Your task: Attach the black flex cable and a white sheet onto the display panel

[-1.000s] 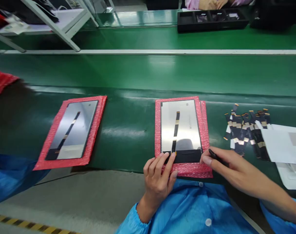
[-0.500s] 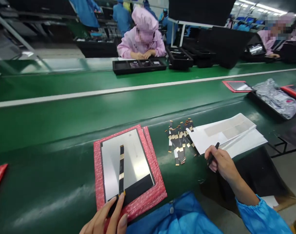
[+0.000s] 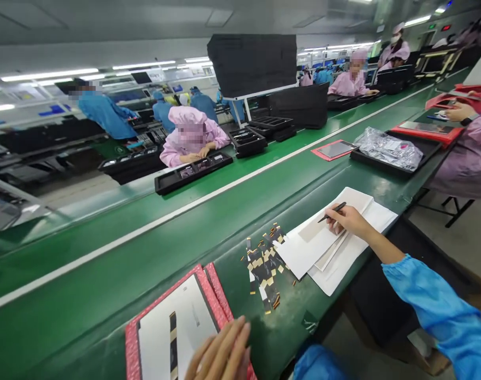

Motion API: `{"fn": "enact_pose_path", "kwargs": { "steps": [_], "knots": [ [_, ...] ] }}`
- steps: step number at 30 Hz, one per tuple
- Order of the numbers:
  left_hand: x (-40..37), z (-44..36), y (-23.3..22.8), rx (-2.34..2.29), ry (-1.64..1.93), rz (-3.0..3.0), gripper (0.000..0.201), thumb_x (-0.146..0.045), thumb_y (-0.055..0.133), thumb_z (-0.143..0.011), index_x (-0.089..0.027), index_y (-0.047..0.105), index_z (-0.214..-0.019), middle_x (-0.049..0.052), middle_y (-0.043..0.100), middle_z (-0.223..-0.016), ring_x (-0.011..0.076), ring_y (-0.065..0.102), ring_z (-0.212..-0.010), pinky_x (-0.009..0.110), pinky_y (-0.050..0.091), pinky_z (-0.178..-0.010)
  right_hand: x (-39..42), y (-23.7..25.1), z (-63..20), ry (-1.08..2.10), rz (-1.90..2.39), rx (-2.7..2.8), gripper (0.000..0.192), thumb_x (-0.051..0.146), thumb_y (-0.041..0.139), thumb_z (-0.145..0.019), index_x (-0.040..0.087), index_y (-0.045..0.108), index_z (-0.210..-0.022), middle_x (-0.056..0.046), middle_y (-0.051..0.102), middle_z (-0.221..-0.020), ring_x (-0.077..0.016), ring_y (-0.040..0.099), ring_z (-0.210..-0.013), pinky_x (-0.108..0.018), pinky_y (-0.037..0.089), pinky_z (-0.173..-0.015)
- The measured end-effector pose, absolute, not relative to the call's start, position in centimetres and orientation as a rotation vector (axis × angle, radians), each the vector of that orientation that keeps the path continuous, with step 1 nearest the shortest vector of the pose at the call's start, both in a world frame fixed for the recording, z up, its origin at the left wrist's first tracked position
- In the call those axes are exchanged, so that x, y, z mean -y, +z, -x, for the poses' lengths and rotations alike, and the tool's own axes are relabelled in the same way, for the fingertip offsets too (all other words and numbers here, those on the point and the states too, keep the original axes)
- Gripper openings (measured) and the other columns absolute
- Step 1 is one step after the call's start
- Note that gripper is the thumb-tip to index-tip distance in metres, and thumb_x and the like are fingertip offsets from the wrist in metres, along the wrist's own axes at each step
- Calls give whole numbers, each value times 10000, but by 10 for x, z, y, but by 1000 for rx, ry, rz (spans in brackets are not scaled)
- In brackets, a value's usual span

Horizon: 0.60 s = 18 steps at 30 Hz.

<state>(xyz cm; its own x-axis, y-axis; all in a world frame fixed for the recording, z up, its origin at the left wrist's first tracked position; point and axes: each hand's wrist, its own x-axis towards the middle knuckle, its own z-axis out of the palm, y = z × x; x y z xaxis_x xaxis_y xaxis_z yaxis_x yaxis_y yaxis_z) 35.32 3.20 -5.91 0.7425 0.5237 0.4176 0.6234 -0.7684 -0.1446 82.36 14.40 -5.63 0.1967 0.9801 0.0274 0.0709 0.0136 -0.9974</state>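
My right hand grips slim black tweezers, their pointed tip just over the white sheets. Whether the tip touches the paper I cannot tell. At the bottom, my left hand is open, its fingers stretched out beside one another over the right part of a display panel. This silvery panel lies on pink bubble wrap. Along the panel runs a black flex cable with gold-coloured patches; its near end is cut off by the frame. A loose heap of similar flex cables lies between my hands.
Beyond the papers stand a black tray with a silvery plastic bag and another panel on red wrap. Across the green bench, a co-worker in pink bends over a black tray. Another person sits at the right.
The view has turned right and up. My right hand has moved with the tweezers from the papers' near edge to above them. My left fingers have left the flex cable's near end.
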Motion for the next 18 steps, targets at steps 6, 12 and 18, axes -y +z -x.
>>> {"fn": "enact_pose_path", "kwargs": {
  "steps": [6,12,18],
  "knots": [
    [-84,-486,-42,706,-330,2844,560,-429,398,-1004,-349,248,-1538,-38,509,-1499,195,572,-1347,382,622,-1054,-156,-68,-825,945,1258,1219,156,275,621,-890,156,678,-807,89,684,-490,-25,485,-258,-118,288,-285],
    [-117,-540,-48,641,-259,2912,476,-463,298,-1048,-251,400,-1462,28,488,-1528,220,525,-1395,424,540,-1120,-161,-84,-830,883,1255,1263,129,292,634,-881,176,671,-839,64,735,-608,-46,559,-323,-137,303,-290],
    [-122,-537,-62,627,-250,2930,443,-469,289,-1051,-288,430,-1431,9,534,-1492,198,581,-1338,425,552,-1085,-162,-84,-832,917,1283,1280,130,316,662,-870,198,666,-814,41,730,-633,-71,568,-365,-159,334,-309]
  ]
}}
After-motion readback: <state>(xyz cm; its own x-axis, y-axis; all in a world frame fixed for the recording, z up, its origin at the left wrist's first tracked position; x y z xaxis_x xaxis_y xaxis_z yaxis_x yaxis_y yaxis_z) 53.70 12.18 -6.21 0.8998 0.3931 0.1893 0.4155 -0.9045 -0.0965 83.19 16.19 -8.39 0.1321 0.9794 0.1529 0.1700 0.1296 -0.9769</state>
